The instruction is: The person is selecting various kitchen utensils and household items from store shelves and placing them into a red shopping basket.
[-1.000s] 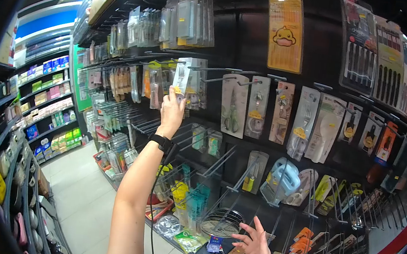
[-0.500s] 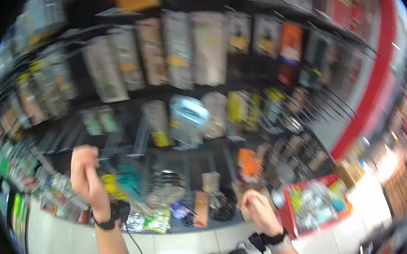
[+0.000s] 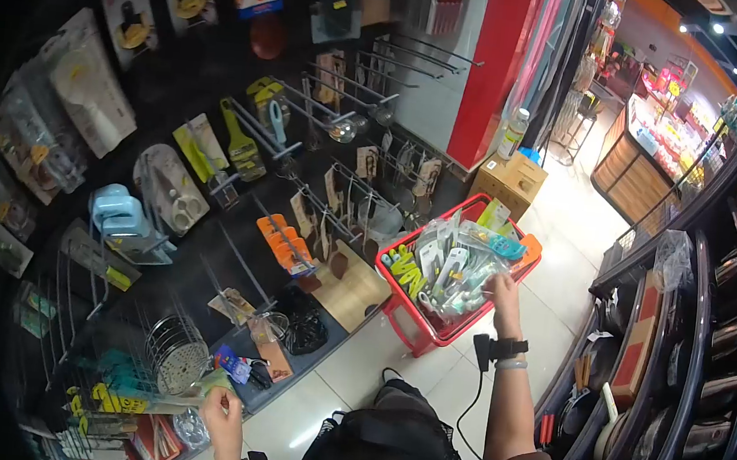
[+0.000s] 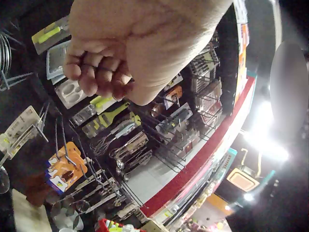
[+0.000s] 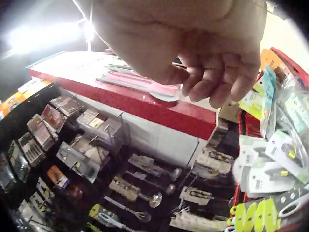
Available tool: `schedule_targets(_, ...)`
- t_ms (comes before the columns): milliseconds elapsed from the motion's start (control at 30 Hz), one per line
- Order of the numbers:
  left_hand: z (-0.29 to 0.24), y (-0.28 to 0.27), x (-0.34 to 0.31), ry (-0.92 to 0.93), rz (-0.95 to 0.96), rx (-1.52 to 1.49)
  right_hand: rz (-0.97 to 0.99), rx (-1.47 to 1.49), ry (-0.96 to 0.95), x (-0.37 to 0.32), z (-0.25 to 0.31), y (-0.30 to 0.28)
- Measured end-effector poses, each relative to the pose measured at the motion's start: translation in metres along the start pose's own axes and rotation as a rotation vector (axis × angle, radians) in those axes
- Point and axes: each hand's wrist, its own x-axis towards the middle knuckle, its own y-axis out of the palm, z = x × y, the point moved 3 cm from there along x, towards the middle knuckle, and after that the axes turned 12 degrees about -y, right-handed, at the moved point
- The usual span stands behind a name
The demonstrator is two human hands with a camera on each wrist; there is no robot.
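In the head view my right hand hangs over the near right rim of a red shopping basket, with its fingers loosely curled. Clear plastic packaging lies right by its fingertips. The right wrist view shows this hand with nothing in its grasp. Inside the basket are white-carded packages, several lime-green handles and a teal package. Low on the left, my left hand is in front of the rack's bottom shelf, fingers bent and relaxed. Its palm is bare in the left wrist view.
A rack of hanging utensils fills the left, with long metal hooks sticking out. Behind the basket stands a cardboard box with a bottle on it. Shelves of pans line the right. Tiled floor runs between them.
A second ago my left hand touched a hanging fork package; it has let go and come down. The view has swung right and down, and my right hand has moved over the basket.
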Motion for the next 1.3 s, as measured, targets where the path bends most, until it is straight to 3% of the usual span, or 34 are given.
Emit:
schedule_targets(67,-0.016,0.013,0.004,-0.025,0.059,0.093,0.013,-0.018,0.086,0.022,-0.028,-0.015)
schedule_targets(167,-0.053,0.039,0.009,-0.093,0.083,-0.048,0.059,-0.063,0.249,0.044,-0.064,-0.015)
schedule_targets(300,-0.087,0.065,0.015,0.103,0.051,-0.012,0.125,-0.230,0.455,0.069,-0.132,-0.004)
schedule_targets(367,-0.094,0.076,0.017,0.219,0.061,0.150,-0.026,-0.311,0.439,0.086,-0.170,-0.004)
schedule_targets(433,-0.100,0.086,0.015,0.136,0.086,0.163,-0.395,-0.140,0.217,0.120,-0.198,-0.020)
schedule_targets(467,-0.098,0.088,0.013,0.060,0.113,0.165,-0.458,0.037,0.364,0.134,-0.214,-0.035)
schedule_targets(567,-0.101,0.096,0.015,0.009,0.148,0.131,-0.563,0.154,0.279,0.151,-0.202,-0.041)
schedule_targets(667,-0.117,0.101,0.017,-0.006,0.149,0.132,-0.778,-0.076,0.365,0.177,-0.232,-0.061)
schedule_targets(767,-0.122,0.109,0.017,0.052,0.107,0.124,-0.635,-0.027,0.491,0.193,-0.241,-0.068)
schedule_targets(800,-0.127,0.110,0.017,0.050,0.098,0.127,-0.729,0.023,0.549,0.189,-0.217,-0.057)
schedule_targets(900,-0.137,0.115,0.016,-0.030,0.160,0.124,-0.644,0.029,0.573,0.199,-0.240,-0.058)
schedule_targets(933,-0.139,0.117,0.015,-0.014,0.157,0.128,-0.603,-0.038,0.410,0.206,-0.262,-0.062)
schedule_targets(967,-0.141,0.118,0.014,0.001,0.152,0.130,-0.596,-0.036,0.407,0.209,-0.273,-0.060)
schedule_targets(1000,-0.143,0.119,0.014,-0.004,0.143,0.128,-0.628,0.011,0.280,0.215,-0.277,-0.058)
schedule_targets(1067,-0.147,0.119,0.012,0.034,0.137,0.154,-0.651,0.135,0.035,0.219,-0.241,-0.045)
schedule_targets(1100,-0.148,0.119,0.012,0.028,0.126,0.153,-0.553,-0.160,-0.046,0.222,-0.220,-0.047)
schedule_targets(1167,-0.154,0.122,0.011,0.048,0.124,0.123,-0.430,-0.417,-0.195,0.215,-0.144,-0.040)
schedule_targets(1300,-0.159,0.140,0.014,0.024,0.192,0.111,-0.275,-0.175,-0.290,0.210,-0.055,-0.038)
